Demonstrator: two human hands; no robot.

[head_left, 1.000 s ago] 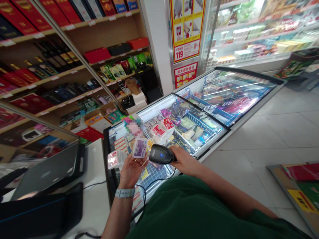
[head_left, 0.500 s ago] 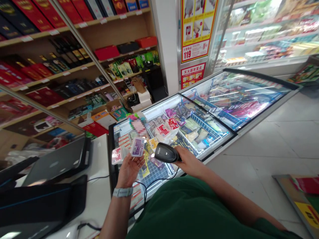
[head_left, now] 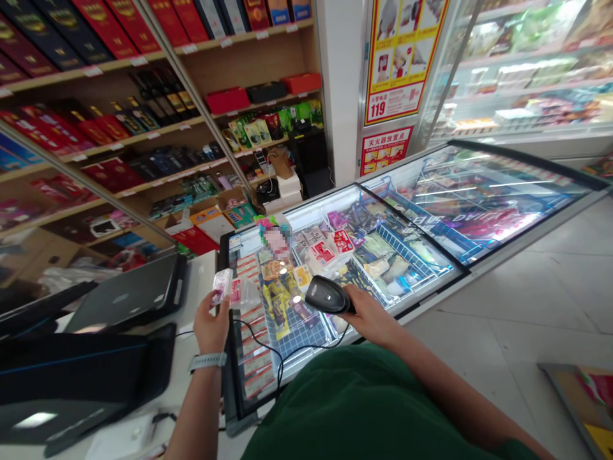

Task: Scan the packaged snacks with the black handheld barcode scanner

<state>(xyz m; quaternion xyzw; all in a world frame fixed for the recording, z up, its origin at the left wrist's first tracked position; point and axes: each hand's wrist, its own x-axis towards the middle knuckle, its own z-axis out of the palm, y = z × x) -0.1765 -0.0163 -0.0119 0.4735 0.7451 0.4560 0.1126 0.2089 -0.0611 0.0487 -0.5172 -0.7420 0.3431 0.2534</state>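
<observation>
My left hand (head_left: pixel 213 319), with a light watch band at the wrist, grips a small clear plastic tub (head_left: pixel 221 285) with a purple-and-white label. It is held at the left end of the glass-topped freezer. Right beside it lies a similar tub with a red label (head_left: pixel 236 291). My right hand (head_left: pixel 366 313) is wrapped round the handle of a black barcode scanner (head_left: pixel 327 295), whose cable loops down over the glass. Beyond the scanner, red-labelled white tubs (head_left: pixel 322 253) and a yellow-labelled tub (head_left: pixel 302 278) sit on the freezer top.
The chest freezer (head_left: pixel 460 271) stretches to the right, with packaged goods in baskets under its glass. Left of it, a counter (head_left: pixel 197 275) carries a black monitor (head_left: pixel 125 292). Shelves of boxes and bottles (head_left: pixel 158 134) stand behind. A low display (head_left: pixel 575 396) is on the floor at right.
My left hand has moved left with the purple-labelled tub, from near the scanner to beside the red-labelled tub at the freezer's left edge. The scanner stays in my right hand.
</observation>
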